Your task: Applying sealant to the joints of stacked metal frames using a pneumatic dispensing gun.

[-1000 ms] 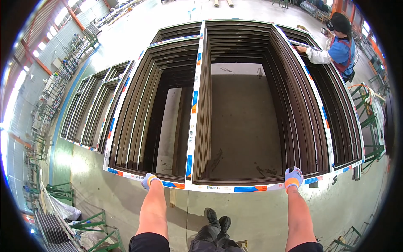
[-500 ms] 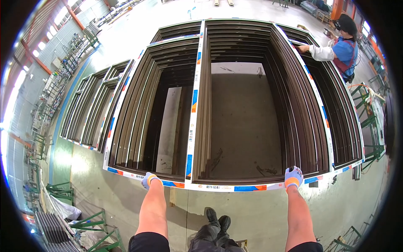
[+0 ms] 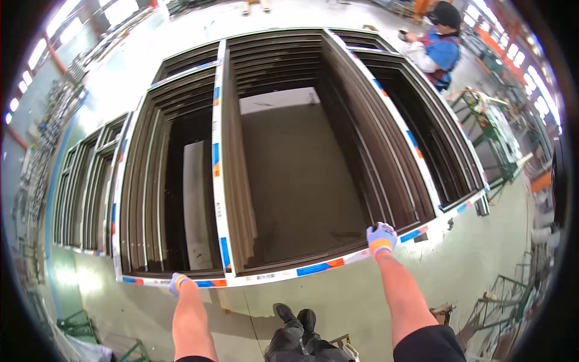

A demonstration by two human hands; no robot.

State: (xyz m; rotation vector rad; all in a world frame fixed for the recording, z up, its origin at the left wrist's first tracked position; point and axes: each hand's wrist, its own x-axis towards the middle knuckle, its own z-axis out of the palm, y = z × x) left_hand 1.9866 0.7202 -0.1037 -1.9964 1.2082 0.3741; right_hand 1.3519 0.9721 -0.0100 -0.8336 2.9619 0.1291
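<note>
A large stack of dark brown window frames (image 3: 280, 265) lies flat before me, its top rails covered with white, blue and orange protective film. My left hand (image 3: 178, 283), in a light purple glove with an orange cuff, is closed on the near rail, left of the long middle bar; its fingers are partly hidden. On the same rail, farther right, my right hand (image 3: 382, 237) grips the edge near the right upright, fingers curled over the top. Both arms reach forward, elbows fairly straight. Through the big middle opening the grey floor shows.
Another stack of smaller frames (image 3: 90, 187) stands to the left. At the far right a co-worker (image 3: 443, 48) in blue stands by the frames, holding something small and dark. Green metal stands (image 3: 491, 127) are on the right, and profile racks (image 3: 60, 114) line the left wall.
The view has turned, so the stack sits farther left and tilted. Both my hands stay on the near rail. The co-worker's arm has come away from the frame and is drawn in.
</note>
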